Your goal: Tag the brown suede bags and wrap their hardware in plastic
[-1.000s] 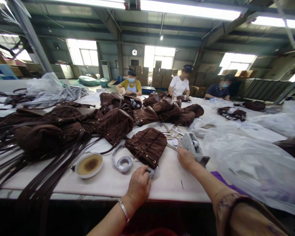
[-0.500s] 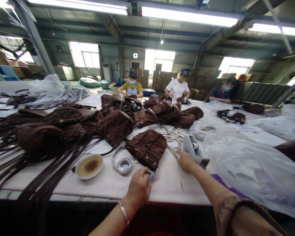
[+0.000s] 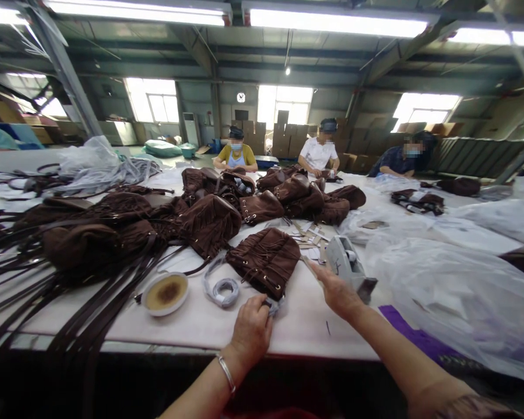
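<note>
Reader: What do the fingers hold?

Author: The left hand (image 3: pixel 252 329) has its fingers curled around a small dark piece wrapped in clear plastic (image 3: pixel 276 306). The right hand (image 3: pixel 338 291) has straighter fingers at a thin tan card strip (image 3: pixel 307 263); whether they pinch it cannot be told.

Reader: How is this best done?

Author: In my judgement, a light, steady left grip suits, leaving the wrapping uncreased, with the right wrist clear of the grey tape dispenser (image 3: pixel 333 254) just beside it.

Reader: And the bag?

Author: The dark-brown, fringed, soft-looking bag (image 3: pixel 266 256) lies slightly askew on the white-covered desk (image 3: pixel 297 334), just beyond the left hand. Gold-toned eyelets line its near edge. A grey plastic-wrapped coil (image 3: pixel 225 292) rests to its left; farther out, similar brown bags (image 3: pixel 207 224) are heaped.
</note>
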`<state>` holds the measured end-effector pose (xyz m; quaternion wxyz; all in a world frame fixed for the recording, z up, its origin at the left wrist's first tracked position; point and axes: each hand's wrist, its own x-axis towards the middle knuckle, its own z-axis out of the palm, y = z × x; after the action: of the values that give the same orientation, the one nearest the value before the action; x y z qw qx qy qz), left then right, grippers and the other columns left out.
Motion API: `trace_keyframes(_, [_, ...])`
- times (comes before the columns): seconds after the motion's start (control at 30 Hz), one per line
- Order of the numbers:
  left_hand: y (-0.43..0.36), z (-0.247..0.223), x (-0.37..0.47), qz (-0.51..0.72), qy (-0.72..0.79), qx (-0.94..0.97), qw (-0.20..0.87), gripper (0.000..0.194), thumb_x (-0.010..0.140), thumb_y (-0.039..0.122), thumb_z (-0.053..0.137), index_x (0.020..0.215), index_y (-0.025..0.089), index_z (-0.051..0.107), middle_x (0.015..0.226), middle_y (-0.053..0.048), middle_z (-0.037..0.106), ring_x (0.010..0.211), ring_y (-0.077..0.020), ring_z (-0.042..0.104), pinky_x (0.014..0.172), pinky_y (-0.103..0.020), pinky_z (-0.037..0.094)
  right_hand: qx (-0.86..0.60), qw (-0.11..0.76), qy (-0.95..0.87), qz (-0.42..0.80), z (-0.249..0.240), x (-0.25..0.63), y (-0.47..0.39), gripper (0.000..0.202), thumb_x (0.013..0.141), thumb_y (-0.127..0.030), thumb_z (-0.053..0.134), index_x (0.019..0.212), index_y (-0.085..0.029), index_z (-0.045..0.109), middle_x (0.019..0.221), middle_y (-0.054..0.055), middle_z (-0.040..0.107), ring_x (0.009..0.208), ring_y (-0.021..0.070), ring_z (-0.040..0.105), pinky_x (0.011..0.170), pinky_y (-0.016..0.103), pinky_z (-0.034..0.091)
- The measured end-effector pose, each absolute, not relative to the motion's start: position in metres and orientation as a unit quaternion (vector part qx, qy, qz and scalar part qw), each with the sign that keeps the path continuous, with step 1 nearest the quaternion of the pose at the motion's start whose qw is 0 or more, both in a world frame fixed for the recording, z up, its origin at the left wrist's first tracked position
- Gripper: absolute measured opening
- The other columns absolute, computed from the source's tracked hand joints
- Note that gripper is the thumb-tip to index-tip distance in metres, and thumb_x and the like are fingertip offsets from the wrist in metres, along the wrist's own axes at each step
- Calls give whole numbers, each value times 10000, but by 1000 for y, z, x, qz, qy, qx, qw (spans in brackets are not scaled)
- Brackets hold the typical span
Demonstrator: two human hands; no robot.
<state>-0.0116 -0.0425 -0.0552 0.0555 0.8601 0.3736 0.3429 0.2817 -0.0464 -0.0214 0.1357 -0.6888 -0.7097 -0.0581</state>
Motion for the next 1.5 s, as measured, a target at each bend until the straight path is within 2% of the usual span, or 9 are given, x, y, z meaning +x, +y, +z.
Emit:
trace_keyframes(0.1, [-44,-52,-11,328,381,862,67,114,821,127,574,910,168,633,1167,-157,621,1076,-282,591,910,-473,543,-670,94,-736,-27,-38,260,-83,719,893,-121,393,1570,-279,207,1206,99,668,845,230,670,743,343,522])
trace_keyframes(0.27, [-46,-51,-10,299,395,864,91,92,850,170,584,922,164,641,1224,-154,602,1115,-287,565,954,-474,514,-679,165,-715,5,-63,248,-117,547,965,-392,418,1442,-125,444,1210,158,637,1050,289,600,924,405,459])
trace_keyframes(0.37, [-48,-50,-9,289,395,866,101,106,869,176,563,930,158,649,1226,-163,600,1121,-290,560,971,-474,501,-703,183,-686,40,-66,249,-118,401,987,-365,382,1216,-145,627,1035,127,688,969,259,611,904,363,437])
trace_keyframes(0.5, [-47,-44,-8,302,387,860,138,132,856,146,552,922,154,666,1217,-167,607,1130,-292,557,1000,-486,478,-703,153,-693,41,-60,243,-119,237,940,-293,496,1017,-176,687,963,103,690,933,252,597,857,346,402])
trace_keyframes(0.63, [-40,-26,-3,338,416,795,285,120,832,145,562,786,149,673,1090,-140,647,1055,-252,586,1007,-447,467,-713,158,-682,32,-50,234,-126,171,903,-320,582,949,-192,686,966,96,654,945,260,573,834,351,392])
trace_keyframes(0.83, [-27,8,1,280,467,482,687,210,752,318,735,717,134,641,713,-32,592,684,-140,552,692,-310,537,-731,138,-662,90,-37,231,-123,121,841,-263,644,745,-190,655,939,85,640,905,236,569,801,330,403])
trace_keyframes(1.13, [-22,20,2,281,475,300,778,58,858,151,622,874,127,673,884,-82,696,724,-134,635,635,-232,532,-752,159,-638,50,-42,225,-131,82,829,-258,663,803,-191,623,995,115,627,948,265,559,808,357,419])
trace_keyframes(1.3, [-22,19,7,279,471,268,793,80,892,135,589,915,113,661,910,-93,702,736,-135,654,610,-222,539,-741,259,-604,139,-37,229,-130,120,787,-216,633,691,-196,563,876,78,648,855,219,585,767,320,424])
trace_keyframes(1.5, [-26,14,11,281,473,275,788,53,882,138,615,895,114,660,883,-84,693,716,-128,645,626,-225,541,-626,437,-527,373,-28,215,-147,210,873,-398,527,858,-200,595,614,-25,658,490,132,551,526,249,394])
